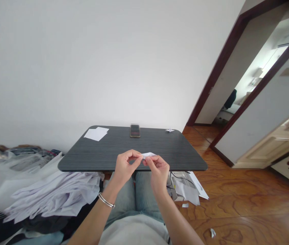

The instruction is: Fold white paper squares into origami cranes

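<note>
Between my two hands, over the near edge of the dark table, is a small folded piece of white paper. My left hand pinches its left end between thumb and fingertips. The thumb and curled fingers of my right hand grip the paper's right side. Part of the paper is hidden behind my fingers, so its full shape does not show. White paper sheets lie overlapped at the table's far left. A small folded paper piece stands at the far right corner.
A phone stands at the table's back edge by the wall. Heaped clothes and white cloth lie left of the table. Papers and cables are on the floor at right, with a paper scrap nearer me. A doorway opens at right.
</note>
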Demonstrator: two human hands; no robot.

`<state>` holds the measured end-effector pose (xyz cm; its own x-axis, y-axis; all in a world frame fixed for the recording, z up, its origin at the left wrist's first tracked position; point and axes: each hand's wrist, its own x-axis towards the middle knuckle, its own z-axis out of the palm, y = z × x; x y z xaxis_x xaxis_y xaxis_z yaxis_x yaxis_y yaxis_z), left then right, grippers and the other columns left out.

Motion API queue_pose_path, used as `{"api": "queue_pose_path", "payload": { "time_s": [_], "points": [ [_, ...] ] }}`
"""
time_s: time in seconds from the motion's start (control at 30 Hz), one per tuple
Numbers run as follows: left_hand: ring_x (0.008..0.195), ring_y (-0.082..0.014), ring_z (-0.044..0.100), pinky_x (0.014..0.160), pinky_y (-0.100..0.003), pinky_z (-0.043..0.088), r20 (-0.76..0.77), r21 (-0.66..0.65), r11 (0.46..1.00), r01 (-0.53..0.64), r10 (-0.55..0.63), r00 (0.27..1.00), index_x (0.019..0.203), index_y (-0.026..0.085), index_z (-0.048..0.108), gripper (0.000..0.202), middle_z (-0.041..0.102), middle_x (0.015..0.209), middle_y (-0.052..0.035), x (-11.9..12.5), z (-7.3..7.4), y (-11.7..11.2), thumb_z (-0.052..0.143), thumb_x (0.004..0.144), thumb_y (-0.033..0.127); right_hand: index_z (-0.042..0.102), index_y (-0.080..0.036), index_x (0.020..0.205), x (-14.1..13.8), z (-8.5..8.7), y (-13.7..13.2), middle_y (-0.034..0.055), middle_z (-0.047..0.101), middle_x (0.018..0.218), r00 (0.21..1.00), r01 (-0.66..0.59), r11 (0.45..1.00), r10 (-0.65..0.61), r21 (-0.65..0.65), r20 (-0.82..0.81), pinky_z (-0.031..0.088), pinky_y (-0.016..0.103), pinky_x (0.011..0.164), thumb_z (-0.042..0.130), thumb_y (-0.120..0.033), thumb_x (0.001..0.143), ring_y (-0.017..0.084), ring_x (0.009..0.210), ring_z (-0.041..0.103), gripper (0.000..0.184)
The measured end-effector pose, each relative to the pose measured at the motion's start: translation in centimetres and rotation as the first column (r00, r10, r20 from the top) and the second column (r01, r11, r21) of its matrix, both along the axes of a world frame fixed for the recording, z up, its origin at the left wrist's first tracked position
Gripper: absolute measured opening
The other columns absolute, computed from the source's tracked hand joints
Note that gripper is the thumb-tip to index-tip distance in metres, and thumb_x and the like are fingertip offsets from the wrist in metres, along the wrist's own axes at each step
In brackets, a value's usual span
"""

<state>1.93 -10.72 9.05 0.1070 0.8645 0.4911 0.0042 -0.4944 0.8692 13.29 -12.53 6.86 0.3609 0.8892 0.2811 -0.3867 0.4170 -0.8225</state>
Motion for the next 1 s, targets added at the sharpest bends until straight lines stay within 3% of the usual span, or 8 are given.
{"api": "queue_pose_path", "payload": {
  "time_s": [0.27, 0.43, 0.7, 1.0],
  "points": [
    [0.058, -0.0121, 0.06, 0.059, -0.023, 0.05, 0.105, -0.156, 0.988, 0.02, -0.003, 0.995, 0.064, 0.014, 0.061, 0.011, 0.063, 0.063, -0.0005, 0.31, 0.05, 0.22, 0.068, 0.067, 0.021, 0.058, -0.016, 0.067, -0.15, -0.03, 0.2, -0.0018, 0.066, 0.058, 1.0, 0.009, 1.0, -0.009, -0.012, -0.007, 0.05, 0.025, 0.056, 0.073, -0.023, 0.068, 0.012, 0.052, 0.061, 0.016],
    [0.055, -0.0114, 0.059, 0.055, -0.021, 0.047, 0.131, -0.223, 0.975, 0.0, 0.03, 0.991, 0.064, 0.014, 0.061, 0.012, 0.064, 0.06, -0.0001, 0.26, 0.37, 0.29, 0.07, 0.064, 0.022, 0.057, -0.018, 0.078, -0.12, 0.0, 0.01, -0.0006, 0.068, 0.067, 1.0, -0.029, 0.999, 0.029, 0.018, 0.006, 0.053, 0.027, 0.06, 0.067, -0.028, 0.075, 0.014, 0.058, 0.065, 0.015],
    [0.057, -0.0141, 0.062, 0.056, -0.023, 0.049, 0.051, -0.184, 0.982, -0.039, 0.049, 0.997, 0.065, 0.014, 0.062, 0.013, 0.066, 0.061, -0.0015, 0.09, 0.18, 0.31, 0.069, 0.066, 0.025, 0.054, -0.018, 0.078, -0.13, 0.0, 0.12, -0.0017, 0.066, 0.064, 0.997, -0.018, 1.0, 0.019, -0.006, 0.073, 0.051, 0.026, 0.057, 0.069, -0.028, 0.073, 0.013, 0.056, 0.063, 0.019],
    [0.056, -0.0131, 0.061, 0.056, -0.023, 0.049, 0.032, -0.153, 0.985, -0.075, 0.081, 0.996, 0.064, 0.014, 0.062, 0.012, 0.065, 0.062, -0.001, 0.32, 0.2, 0.16, 0.068, 0.068, 0.024, 0.055, -0.018, 0.077, -0.25, 0.03, 0.07, -0.0022, 0.065, 0.064, 0.999, -0.032, 0.999, 0.03, 0.031, 0.041, 0.05, 0.025, 0.059, 0.067, -0.026, 0.075, 0.011, 0.055, 0.061, 0.015]
  ]
}}
